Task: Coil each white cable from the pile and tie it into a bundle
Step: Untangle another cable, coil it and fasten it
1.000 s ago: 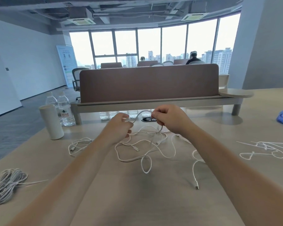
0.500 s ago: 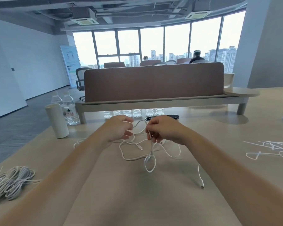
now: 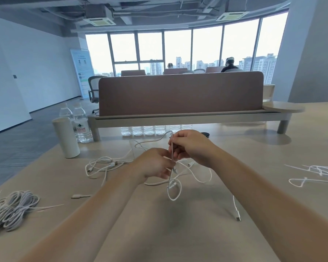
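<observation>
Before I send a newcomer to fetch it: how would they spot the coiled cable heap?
Start at the long pale table and follow its left edge toward the near corner. The coiled cable heap lies there, wound in tight loops, unlike the loose cables sprawled mid-table.

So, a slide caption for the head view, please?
Left hand and right hand pinch a thin white cable above the pile on a beige table.

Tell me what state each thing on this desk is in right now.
Left hand: pinching the held cable.
Right hand: gripping it higher up.
Held cable: lifted, uncoiled, loop dangling.
Loose cables: tangled, lying flat.
Bundles: coiled, lying left.
Ties: lying loose.
Water bottles: upright.
</observation>
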{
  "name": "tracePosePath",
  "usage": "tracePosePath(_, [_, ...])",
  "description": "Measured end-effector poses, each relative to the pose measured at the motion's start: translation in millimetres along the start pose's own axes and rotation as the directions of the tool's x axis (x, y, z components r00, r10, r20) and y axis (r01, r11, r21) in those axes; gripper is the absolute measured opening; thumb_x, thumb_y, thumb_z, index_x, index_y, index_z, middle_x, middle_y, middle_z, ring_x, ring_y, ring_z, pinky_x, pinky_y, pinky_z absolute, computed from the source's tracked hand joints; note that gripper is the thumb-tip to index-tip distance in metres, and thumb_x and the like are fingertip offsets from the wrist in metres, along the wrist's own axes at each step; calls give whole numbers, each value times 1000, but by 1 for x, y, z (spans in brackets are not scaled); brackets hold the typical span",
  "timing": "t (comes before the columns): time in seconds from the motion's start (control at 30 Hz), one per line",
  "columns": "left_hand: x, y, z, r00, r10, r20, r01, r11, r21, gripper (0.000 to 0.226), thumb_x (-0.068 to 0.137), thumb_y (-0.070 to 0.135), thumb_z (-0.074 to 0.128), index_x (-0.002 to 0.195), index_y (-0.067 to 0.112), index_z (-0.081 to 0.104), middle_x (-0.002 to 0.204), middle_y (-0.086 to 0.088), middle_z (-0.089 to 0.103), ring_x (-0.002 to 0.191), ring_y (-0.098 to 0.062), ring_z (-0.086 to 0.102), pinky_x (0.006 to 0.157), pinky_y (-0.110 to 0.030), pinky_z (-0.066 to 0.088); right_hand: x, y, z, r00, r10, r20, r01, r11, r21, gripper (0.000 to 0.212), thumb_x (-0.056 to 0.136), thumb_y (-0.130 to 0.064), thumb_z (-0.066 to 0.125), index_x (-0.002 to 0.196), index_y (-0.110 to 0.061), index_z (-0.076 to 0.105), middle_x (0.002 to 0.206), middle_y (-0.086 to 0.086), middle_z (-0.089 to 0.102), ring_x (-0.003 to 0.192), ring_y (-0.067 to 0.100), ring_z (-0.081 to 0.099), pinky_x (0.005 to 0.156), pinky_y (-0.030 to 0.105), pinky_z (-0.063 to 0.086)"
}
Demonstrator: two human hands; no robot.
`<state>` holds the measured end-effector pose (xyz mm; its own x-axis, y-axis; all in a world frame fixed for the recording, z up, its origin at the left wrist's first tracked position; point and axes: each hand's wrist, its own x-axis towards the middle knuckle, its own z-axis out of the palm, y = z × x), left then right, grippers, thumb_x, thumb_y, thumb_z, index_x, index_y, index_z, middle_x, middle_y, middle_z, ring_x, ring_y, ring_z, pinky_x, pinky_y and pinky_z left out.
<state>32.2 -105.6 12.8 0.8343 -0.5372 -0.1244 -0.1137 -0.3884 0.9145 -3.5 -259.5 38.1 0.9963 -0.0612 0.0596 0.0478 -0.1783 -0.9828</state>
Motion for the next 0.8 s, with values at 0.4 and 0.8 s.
tracePosePath(0.4, [-2,-5,13,997,0,77,6,997,-76,16,96,7,61,111,10,67,120,-13,66,87,-27,71,86,-39,60,-3,0,-6,989,-122,-89,50,823,-566,19,96,-18,56,91,-11,73,73,-2,67,66,14,59,62,26,44])
tracePosePath(0.8, [2,4,-46,887,62,-457,-58,998,23,61,67,27,67,125,22,49,111,-10,61,90,-36,70,90,-55,57,-11,-41,-13,956,-292,-29,278,933,-228,26,103,-14,51,92,-18,74,62,0,47,60,16,38,56,27,35])
